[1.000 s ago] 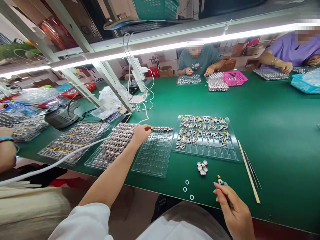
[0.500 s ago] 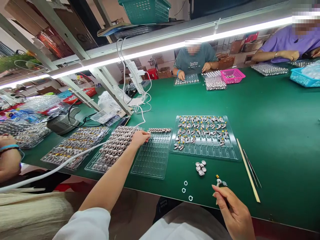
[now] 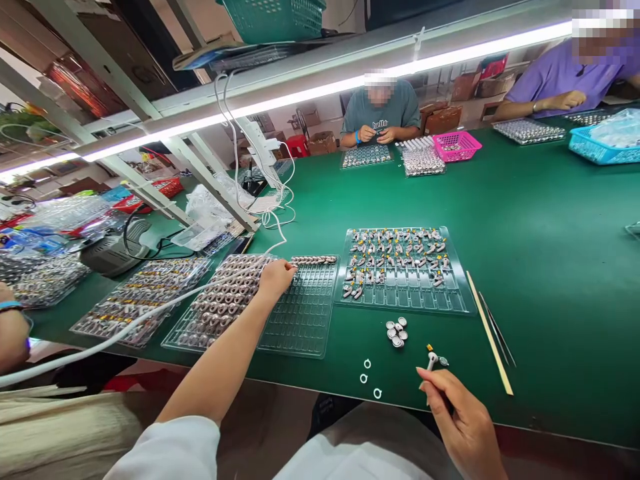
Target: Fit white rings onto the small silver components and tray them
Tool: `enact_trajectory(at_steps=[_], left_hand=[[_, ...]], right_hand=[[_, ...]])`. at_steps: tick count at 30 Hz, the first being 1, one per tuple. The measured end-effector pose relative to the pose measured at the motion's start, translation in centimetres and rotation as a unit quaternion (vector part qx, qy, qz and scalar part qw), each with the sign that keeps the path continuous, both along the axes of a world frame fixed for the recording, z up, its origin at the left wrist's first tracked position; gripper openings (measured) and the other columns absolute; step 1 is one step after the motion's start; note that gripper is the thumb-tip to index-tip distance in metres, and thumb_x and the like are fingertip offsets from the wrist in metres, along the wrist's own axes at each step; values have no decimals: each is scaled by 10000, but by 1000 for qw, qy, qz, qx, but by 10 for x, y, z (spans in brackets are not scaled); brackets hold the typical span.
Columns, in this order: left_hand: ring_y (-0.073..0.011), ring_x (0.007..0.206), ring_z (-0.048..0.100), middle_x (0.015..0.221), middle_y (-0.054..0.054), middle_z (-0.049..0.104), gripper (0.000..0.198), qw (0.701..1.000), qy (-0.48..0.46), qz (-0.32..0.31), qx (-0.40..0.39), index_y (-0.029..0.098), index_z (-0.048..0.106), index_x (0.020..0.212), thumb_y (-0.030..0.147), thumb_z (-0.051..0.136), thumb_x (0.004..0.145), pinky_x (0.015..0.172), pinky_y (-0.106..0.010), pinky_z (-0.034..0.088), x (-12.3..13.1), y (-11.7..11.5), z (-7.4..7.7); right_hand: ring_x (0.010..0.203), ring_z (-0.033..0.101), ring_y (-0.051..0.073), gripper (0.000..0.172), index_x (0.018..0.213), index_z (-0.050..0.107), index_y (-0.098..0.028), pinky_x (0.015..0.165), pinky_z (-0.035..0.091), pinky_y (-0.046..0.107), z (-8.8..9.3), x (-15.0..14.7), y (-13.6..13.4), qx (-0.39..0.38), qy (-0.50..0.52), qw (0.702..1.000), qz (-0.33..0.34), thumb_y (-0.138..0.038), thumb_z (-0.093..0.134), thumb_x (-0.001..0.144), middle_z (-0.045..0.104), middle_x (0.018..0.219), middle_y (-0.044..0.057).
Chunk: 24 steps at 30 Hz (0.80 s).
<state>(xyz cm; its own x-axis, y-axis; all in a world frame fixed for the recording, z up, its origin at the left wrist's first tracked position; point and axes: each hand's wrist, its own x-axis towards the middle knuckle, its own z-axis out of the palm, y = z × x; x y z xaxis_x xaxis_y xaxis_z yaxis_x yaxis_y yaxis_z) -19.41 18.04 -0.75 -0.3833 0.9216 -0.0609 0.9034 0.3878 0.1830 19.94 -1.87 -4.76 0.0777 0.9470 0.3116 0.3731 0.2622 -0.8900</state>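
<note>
R. hand (image 3: 463, 421) pinches small white part (image 3: 433, 361) by desk's (image 3: 565, 260) near edge; L. hand (image 3: 275, 277) at mid. tray's (image 3: 300, 330) far-left corner, can't tell if gripping. Approx. one row filled there; rt. tray's (image 3: 425, 299) far rows mostly done, near slots seemingly left.

I watch through one camera, worn on the person's head. It looks forward and down over the green table (image 3: 525, 220), from above its near edge. The wearer's white sleeve (image 3: 170, 447) is very close, at the lower left; the right hand (image 3: 463, 417) is near, at the lower right, and the left hand (image 3: 277, 279) is farther, around the middle. The view is wide and tilted, so the long lamp (image 3: 320, 87) climbs toward the upper right, where the co-worker in purple (image 3: 600, 70) appears small.
</note>
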Motion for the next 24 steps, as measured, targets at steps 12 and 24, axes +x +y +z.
enact_trajectory(at_steps=[12,24], left_hand=[[-332,940,656,942,-160,721,309,998,37,3,51,140,669,930,427,625,826,796,-373,482,13,-17,11],[-221,936,642,1034,-104,669,222,856,-259,-426,141,184,639,1108,270,582,911,774,-349,559,184,-150,-6]], right_hand=[[710,658,160,222,1094,671,-218,638,550,272,-7,10,2,28,-43,996,73,-193,525,929,681,849,41],[956,600,236,214,1117,634,-197,830,512,395,32,31,25,-31,-294,955,-7,-267,549,933,633,1008,91]])
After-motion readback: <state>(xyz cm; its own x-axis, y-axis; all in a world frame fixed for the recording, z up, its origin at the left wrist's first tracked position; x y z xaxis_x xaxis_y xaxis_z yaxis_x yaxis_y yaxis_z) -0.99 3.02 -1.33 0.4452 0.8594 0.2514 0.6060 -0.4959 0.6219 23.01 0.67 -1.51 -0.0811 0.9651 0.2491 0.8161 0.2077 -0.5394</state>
